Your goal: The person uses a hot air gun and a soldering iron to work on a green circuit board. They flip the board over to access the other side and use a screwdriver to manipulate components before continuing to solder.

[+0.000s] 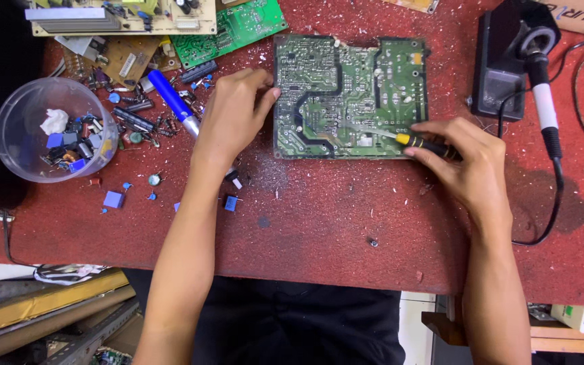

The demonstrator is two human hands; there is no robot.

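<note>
**Two hands at a green board on a red tabletop**

Nearest the person, the red tabletop [346, 230] shows a bare stretch flecked with pale debris, with one small screw [372, 242] lying alone on it. Beyond that the right hand [471, 165] has its grip closed around a screwdriver [427, 145] with a black and yellow handle, whose clear shaft slants up and left onto the board [349, 94]. The tip rests on the board's lower right part. The left hand [234, 115] lies at the board's left edge, its grip loosely curled, thumb and fingertips pressing that edge; whether it pinches anything else cannot be told. The board lies flat, solder side up, between the two hands.

Left of the left hand are scattered blue parts [113, 199] and a blue pen [170, 98], then a clear cup [18, 145] holding small components. At the far right stands a black stand [505, 64] holding a soldering iron [542, 88], its cable trailing down. More boards [238, 27] lie at the far left edge
</note>
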